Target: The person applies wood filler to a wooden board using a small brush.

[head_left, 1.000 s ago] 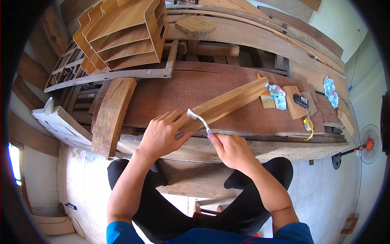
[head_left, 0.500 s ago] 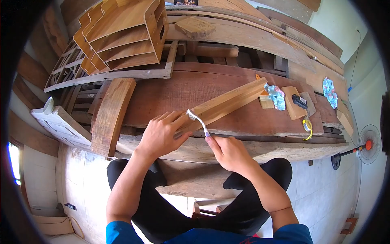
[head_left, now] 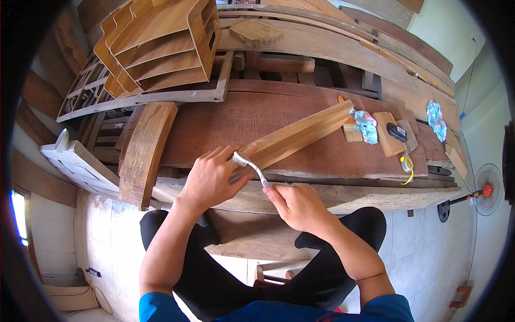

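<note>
A long light-brown wooden piece (head_left: 300, 131) lies slantwise across the reddish plank (head_left: 214, 118). My left hand (head_left: 212, 174) grips its near end, with fingers over the top and the thumb on the near side. My right hand (head_left: 300, 204) is closed around the handle of a white toothbrush (head_left: 254, 167). The brush head is beside my left fingers, at the near end of the wooden piece. The far end of the piece rests near a paint brush (head_left: 352, 132) and a crumpled blue cloth (head_left: 366, 127).
At the right are a wood block (head_left: 387, 134) with a black object (head_left: 396, 132), a yellow tape measure (head_left: 406, 161) and another blue cloth (head_left: 436, 121). A thick board (head_left: 147, 153) stands left. A wooden shelf rack (head_left: 161, 48) sits at the back left. A fan (head_left: 487, 190) is far right.
My right hand and the toothbrush have moved a little left, bringing the brush head closer to my left hand. My left hand keeps its hold on the wooden piece.
</note>
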`<state>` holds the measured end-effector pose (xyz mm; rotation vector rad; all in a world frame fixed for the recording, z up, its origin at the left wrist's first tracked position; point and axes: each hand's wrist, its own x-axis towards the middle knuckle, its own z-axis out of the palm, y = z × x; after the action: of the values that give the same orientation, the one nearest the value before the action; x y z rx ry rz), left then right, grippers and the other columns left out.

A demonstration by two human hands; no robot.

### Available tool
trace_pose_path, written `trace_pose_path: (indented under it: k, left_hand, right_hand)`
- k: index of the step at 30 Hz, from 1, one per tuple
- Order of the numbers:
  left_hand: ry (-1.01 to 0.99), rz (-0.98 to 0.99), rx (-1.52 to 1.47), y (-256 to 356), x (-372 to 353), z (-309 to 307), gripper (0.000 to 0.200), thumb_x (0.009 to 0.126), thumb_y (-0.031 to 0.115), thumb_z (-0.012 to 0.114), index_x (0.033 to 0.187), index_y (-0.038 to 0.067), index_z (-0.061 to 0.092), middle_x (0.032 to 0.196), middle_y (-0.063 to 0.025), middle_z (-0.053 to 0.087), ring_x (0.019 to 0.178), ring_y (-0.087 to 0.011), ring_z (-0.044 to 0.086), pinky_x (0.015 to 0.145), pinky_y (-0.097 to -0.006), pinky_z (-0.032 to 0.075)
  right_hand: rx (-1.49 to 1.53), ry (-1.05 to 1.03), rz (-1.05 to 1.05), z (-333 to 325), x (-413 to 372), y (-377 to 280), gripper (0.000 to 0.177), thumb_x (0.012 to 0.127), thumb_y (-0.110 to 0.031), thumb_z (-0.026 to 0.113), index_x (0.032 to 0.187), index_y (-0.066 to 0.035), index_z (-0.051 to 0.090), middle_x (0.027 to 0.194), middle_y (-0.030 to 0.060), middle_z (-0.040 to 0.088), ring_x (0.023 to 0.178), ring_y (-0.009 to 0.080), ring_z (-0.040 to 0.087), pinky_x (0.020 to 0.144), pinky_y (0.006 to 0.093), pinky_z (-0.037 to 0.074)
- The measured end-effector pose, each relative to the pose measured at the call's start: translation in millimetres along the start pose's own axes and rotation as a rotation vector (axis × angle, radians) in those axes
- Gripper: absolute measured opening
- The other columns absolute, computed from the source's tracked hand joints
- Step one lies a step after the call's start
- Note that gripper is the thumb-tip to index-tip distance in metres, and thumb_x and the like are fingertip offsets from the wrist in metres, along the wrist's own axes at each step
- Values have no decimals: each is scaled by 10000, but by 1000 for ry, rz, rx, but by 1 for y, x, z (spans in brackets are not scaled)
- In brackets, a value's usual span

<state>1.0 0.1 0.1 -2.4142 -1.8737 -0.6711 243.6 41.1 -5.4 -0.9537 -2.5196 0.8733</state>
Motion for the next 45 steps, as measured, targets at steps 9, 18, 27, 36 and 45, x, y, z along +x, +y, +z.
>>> trace_pose_path:
  k: [9,18,27,36,45]
  left_hand:
    - [-7,-11,-3,-1,0,1,627,920,320,823,1509,209,638,1166,-137,741,977,-314,745,856,-408,630]
    - [20,30,7,-1,0,0,626,927,314,810,1514,200,625,1137,-137,722,976,-326,742,860,-420,628]
    - [11,29,6,-3,-1,1,659,924,317,818,1539,219,602,1141,-137,725,968,-325,743,859,-421,632]
    - [-5,24,20,-4,-1,2,593,915,317,820,1462,157,659,1184,-140,728,1018,-332,747,892,-431,631]
    - [24,13,-11,-3,-1,0,487,899,324,829,1298,61,735,1257,-166,731,1069,-340,754,935,-439,623]
  right_hand:
    - [-63,49,5,3,0,2,520,1139,-423,473,848,-69,719,631,175,681,557,379,683,537,476,543]
    - [-114,38,77,-3,-1,1,515,1134,-432,487,826,-62,670,616,186,649,579,428,654,572,519,516]
    - [-131,25,99,-5,0,1,513,1136,-431,485,828,-67,674,620,178,651,582,419,654,573,509,511]
    - [-173,101,35,0,1,9,525,1138,-418,477,806,-75,697,598,175,664,523,392,666,513,489,533]
    - [-156,55,168,-6,3,12,465,1132,-400,504,937,-52,742,683,184,682,653,423,682,615,508,526]
